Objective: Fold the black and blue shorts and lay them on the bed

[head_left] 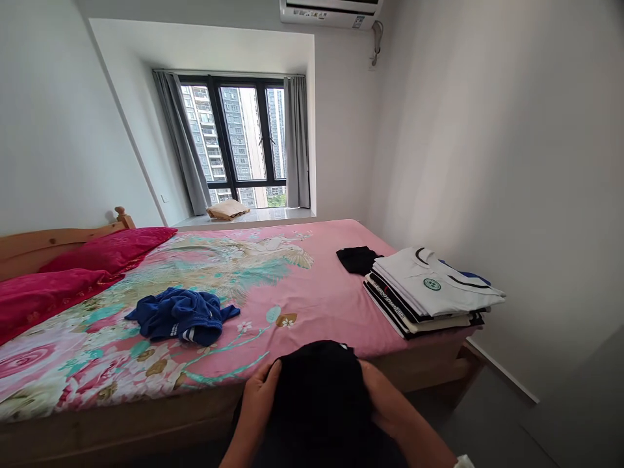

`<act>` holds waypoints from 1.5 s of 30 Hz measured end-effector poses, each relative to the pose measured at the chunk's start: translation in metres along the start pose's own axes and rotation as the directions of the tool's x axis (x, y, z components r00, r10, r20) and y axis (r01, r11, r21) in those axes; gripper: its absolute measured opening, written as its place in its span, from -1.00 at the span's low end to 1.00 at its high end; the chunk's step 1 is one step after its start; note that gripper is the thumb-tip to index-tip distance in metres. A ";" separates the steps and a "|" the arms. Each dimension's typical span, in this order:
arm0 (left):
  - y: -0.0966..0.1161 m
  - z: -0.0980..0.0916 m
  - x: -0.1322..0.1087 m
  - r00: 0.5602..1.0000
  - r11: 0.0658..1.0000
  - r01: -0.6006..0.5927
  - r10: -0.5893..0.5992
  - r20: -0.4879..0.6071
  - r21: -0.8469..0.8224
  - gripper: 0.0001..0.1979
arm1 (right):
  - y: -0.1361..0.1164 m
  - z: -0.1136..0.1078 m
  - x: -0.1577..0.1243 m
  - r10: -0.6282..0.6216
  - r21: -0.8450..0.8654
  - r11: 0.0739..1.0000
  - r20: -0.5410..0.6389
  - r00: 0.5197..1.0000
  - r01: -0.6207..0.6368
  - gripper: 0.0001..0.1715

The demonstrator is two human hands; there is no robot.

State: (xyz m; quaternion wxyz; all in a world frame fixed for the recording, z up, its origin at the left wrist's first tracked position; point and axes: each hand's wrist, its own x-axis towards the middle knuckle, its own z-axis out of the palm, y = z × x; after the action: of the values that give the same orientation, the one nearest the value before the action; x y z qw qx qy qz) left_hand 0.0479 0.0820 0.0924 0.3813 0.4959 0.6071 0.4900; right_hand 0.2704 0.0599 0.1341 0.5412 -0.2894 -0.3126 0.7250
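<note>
Pinching black cloth at both edges: left hand on its left side, right hand on its right. My grip is closed on it both sides, left thumb pressed on the near face; most of my fingers sit behind the cloth, can't see them. Cloth is up in front of me, at the near side of the bed, overlapping the edge in view; can't tell if it touches. Small pale patch at its top edge, too small to read. Bit of white cuff at my right forearm.

On the bed: floral pink sheet. Blue cloth, crumpled, ahead and left of my left hand, white marks on it. Stack of folded clothes at the right end, near the corner: white shirt on top with a round green badge, dark and pale layers under. Black piece lies just beside the stack, on its far left side.

Further out: two red pillows far left, by the wooden headboard. Behind the bed, window, grey curtains either side, tan item on the sill. Air conditioner high on the wall, cut off by the frame.
</note>
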 end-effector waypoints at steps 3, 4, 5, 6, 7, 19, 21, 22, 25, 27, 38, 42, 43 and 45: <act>-0.028 -0.016 0.000 0.995 0.992 0.089 -0.092 -0.025 -0.094 -0.52 | -0.011 -0.005 0.008 0.109 0.191 0.977 -0.052 0.993 -0.097 -0.78; -0.031 -0.016 -0.006 0.994 0.994 0.068 -0.074 -0.075 -0.085 -0.51 | -0.015 -0.003 0.011 0.134 0.264 0.958 -0.070 0.989 -0.111 -0.78; -0.030 -0.015 -0.013 0.990 0.999 0.017 -0.024 -0.139 -0.052 -0.51 | -0.018 0.000 0.014 0.148 0.321 0.940 -0.091 0.985 -0.112 -0.78; -0.025 -0.014 -0.021 0.979 0.998 -0.066 0.065 -0.192 0.004 -0.55 | -0.020 0.004 0.017 0.158 0.361 0.926 -0.106 0.982 -0.110 -0.79; -0.017 -0.012 -0.030 0.959 0.981 -0.180 0.192 -0.209 0.074 -0.62 | -0.022 0.009 0.018 0.160 0.386 0.917 -0.121 0.980 -0.102 -0.81; -0.015 0.047 -0.081 0.450 0.294 -0.885 0.739 0.502 0.360 -0.81 | -0.048 0.047 0.028 -0.180 0.345 0.900 -0.265 0.947 0.267 -0.83; -0.005 0.033 -0.083 0.480 0.337 -0.868 0.757 0.443 0.364 -0.77 | -0.050 0.039 0.037 -0.180 0.227 0.947 -0.204 0.962 0.225 -0.79; 0.006 0.023 -0.083 0.538 0.412 -0.834 0.756 0.372 0.368 -0.72 | -0.047 0.034 0.039 -0.140 0.130 0.979 -0.142 0.980 0.159 -0.75; 0.046 -0.005 -0.077 0.733 0.675 -0.674 0.661 0.162 0.299 -0.55 | -0.024 0.020 0.029 0.034 -0.313 0.950 0.094 0.995 -0.003 -0.62; 0.067 -0.013 -0.073 0.843 0.811 -0.534 0.533 0.074 0.238 -0.54 | -0.006 0.016 0.013 0.125 -0.546 0.838 0.201 0.971 0.005 -0.54; 0.106 -0.023 -0.064 0.979 0.908 0.185 -0.204 -0.012 -0.376 -0.51 | 0.022 0.007 -0.027 0.190 -0.809 0.541 0.383 0.904 0.229 -0.72; 0.077 -0.050 -0.052 0.975 0.899 0.183 -0.217 -0.043 -0.397 -0.42 | 0.017 -0.011 -0.017 -0.046 -0.894 0.383 0.234 0.971 0.234 -0.93; 0.066 -0.055 -0.050 0.981 0.928 0.158 -0.186 -0.050 -0.337 -0.46 | 0.013 -0.013 -0.013 -0.146 -0.903 0.375 0.165 0.976 0.209 -0.95; 0.044 -0.059 -0.048 0.993 0.986 0.109 -0.114 -0.033 -0.124 -0.54 | 0.006 -0.013 -0.008 -0.323 -0.920 0.359 0.032 0.946 0.154 -0.89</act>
State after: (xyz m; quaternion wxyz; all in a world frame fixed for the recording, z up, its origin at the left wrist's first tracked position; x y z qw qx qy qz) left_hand 0.0119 0.0235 0.1474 0.4256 0.4271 0.6102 0.5139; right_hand 0.2783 0.0530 0.1221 0.4153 -0.5441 -0.6535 0.3231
